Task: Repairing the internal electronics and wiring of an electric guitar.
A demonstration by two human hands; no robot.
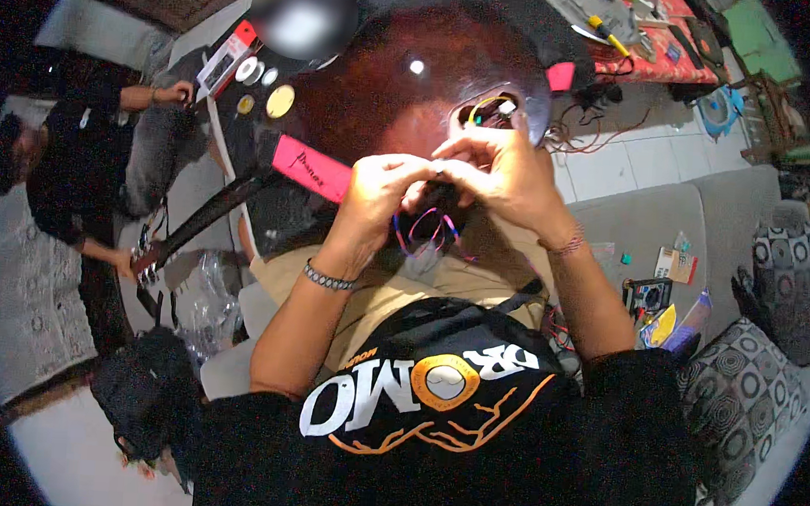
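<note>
My left hand (378, 188) and my right hand (514, 174) meet fingertip to fingertip above my lap. Both are closed in a pinch on a small dark piece (440, 172), mostly hidden by the fingers. Thin pink and blue wires (425, 234) loop just below the hands; where they join is hidden. Beyond lies a glossy dark red guitar body (378, 84). Its round opening, close to my right fingers, shows a yellow wire (486, 105) and a white connector (507, 107). The guitar neck (208, 213) slants down to the left.
A pink-red strip (310, 167) lies by my left hand. A lamp-like bright disc (304, 15) and tape rolls (249, 69) are at the far left. Tools, including a yellow-handled one (608, 35), cover a red cloth. Another person's hand (124, 262) is at the headstock (147, 265).
</note>
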